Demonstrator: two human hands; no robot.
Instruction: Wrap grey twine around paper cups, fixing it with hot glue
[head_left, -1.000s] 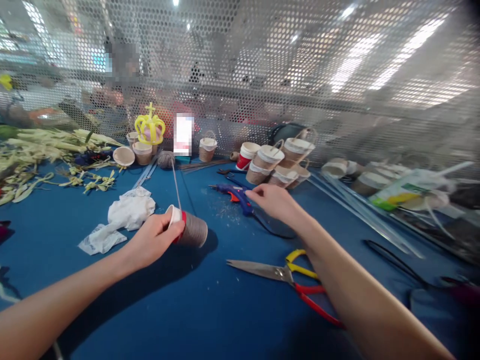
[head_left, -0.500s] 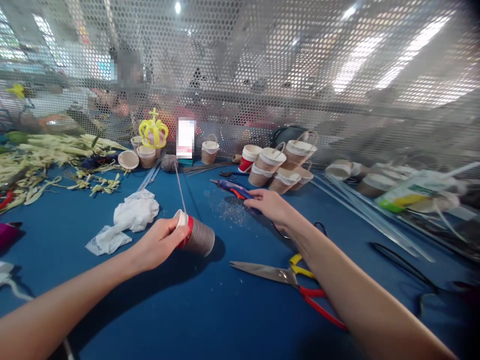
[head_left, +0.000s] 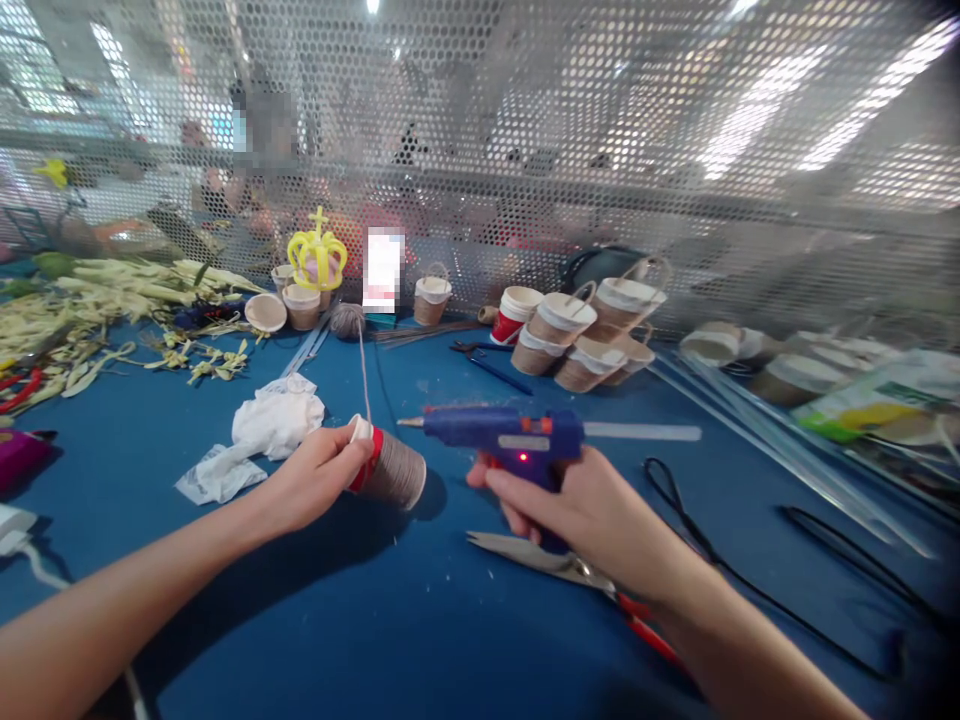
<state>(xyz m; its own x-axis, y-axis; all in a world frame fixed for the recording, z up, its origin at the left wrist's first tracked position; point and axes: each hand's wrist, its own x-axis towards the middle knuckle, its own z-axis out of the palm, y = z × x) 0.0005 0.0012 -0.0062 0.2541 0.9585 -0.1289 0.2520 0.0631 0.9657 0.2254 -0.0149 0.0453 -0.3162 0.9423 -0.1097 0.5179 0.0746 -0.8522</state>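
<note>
A red and white paper cup (head_left: 397,468), wound over most of its side with grey yarn, lies tilted in my left hand (head_left: 319,475), which grips its white rim. A strand runs from the cup to a grey yarn ball (head_left: 347,320) further back. My right hand (head_left: 559,495) is closed around the handle of a blue glue gun (head_left: 495,430). The gun's nozzle points left, just above and right of the cup, and a clear glue stick (head_left: 641,431) sticks out behind. Its small red light is on. Scissors (head_left: 525,553) with red handles lie partly under my right forearm.
Crumpled white tissue (head_left: 277,418) lies left of the cup. Wrapped cups (head_left: 555,325), pliers (head_left: 491,368) and a yellow crown (head_left: 318,262) stand or lie at the back. Clear sticks (head_left: 787,455) and a black cord (head_left: 697,535) lie right. A perforated screen (head_left: 480,120) rises behind.
The glue gun has been lifted off the table and turned level, nozzle toward the cup, in my right hand. My left hand and the cup have hardly moved. The view has shifted slightly.
</note>
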